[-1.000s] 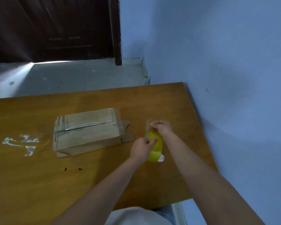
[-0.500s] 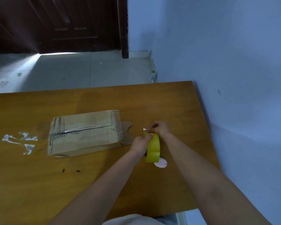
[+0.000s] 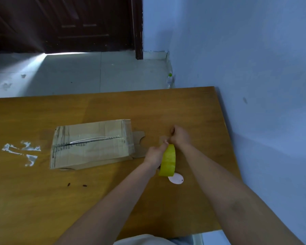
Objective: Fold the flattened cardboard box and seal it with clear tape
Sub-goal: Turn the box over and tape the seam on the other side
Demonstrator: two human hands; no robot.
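A flattened cardboard box [image 3: 92, 144] lies on the wooden table [image 3: 113, 200], left of my hands, with old clear tape and a shiny slit across its top. My left hand [image 3: 155, 154] grips a yellowish tape roll [image 3: 168, 160], held upright on edge just right of the box. My right hand [image 3: 180, 136] is beyond the roll and pinches the loose end of clear tape pulled off it. A round white tag [image 3: 176, 179] sticks out under the roll.
White smears of old residue [image 3: 21, 151] mark the table at the left. Two small dark specks [image 3: 76, 185] lie near the front. A blue wall [image 3: 245, 68] runs along the table's right edge. Beyond the table are grey floor and a dark door [image 3: 69, 23].
The roll has turned from face-on to edge-on in my left hand. My right hand has drawn the tape end a little farther away. The camera shifted, so the box sits lower left.
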